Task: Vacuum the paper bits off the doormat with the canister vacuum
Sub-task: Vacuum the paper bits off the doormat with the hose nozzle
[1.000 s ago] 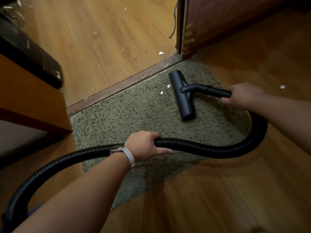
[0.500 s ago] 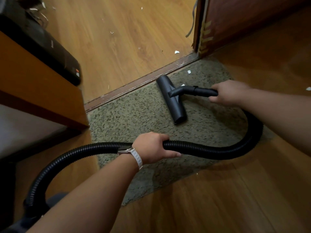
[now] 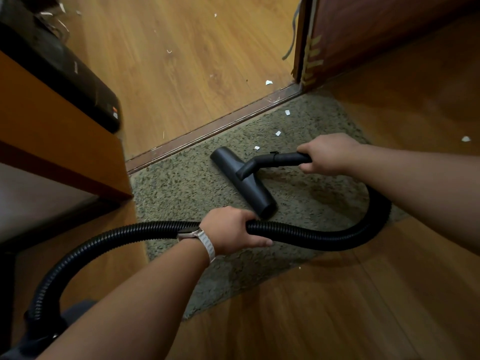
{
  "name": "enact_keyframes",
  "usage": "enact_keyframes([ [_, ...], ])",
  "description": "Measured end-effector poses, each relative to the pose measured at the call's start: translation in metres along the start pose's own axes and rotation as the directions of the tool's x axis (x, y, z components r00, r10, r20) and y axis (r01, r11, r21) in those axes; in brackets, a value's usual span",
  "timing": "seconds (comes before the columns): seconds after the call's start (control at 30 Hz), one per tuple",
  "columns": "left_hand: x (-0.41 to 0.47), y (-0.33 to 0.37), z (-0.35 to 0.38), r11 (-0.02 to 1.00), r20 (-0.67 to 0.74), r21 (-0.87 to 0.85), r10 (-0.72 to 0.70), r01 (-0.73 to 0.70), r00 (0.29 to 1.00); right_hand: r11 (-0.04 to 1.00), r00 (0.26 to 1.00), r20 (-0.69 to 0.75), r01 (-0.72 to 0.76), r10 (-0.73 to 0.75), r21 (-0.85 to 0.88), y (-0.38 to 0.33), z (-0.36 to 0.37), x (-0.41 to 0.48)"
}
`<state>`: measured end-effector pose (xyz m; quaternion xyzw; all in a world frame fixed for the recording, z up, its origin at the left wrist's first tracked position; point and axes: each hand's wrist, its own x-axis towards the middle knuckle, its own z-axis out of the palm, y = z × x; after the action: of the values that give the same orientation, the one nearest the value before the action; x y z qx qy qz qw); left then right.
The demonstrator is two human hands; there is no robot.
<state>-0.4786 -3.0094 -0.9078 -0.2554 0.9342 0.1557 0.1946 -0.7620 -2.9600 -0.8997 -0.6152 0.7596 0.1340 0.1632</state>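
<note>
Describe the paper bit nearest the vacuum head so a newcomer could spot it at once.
On the greenish doormat below the door threshold lies the black vacuum head. Three white paper bits run from its far end up toward the threshold. The paper bit meant is the first, just beside that end; the other two lie nearer the threshold.

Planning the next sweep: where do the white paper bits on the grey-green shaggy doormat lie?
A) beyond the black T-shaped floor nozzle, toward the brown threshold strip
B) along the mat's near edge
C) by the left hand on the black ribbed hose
A: three white paper bits lie on the grey-green shaggy doormat past the black T-shaped floor nozzle, close to the brown threshold strip.
</note>
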Motion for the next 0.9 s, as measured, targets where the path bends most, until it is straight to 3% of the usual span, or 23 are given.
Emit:
enact_keyframes([
  [0.3,0.005,0.004,0.000,1.000,-0.022,-0.023,-0.021,0.021,1.000,0.967,0.976,0.064,-0.214,0.207,0.137,0.049,0.002,-0.022],
  [0.9,0.019,0.021,0.002,0.997,-0.021,-0.074,-0.007,0.006,1.000,0.856,0.900,0.149,-0.436,0.410,0.277,0.117,0.036,-0.069],
])
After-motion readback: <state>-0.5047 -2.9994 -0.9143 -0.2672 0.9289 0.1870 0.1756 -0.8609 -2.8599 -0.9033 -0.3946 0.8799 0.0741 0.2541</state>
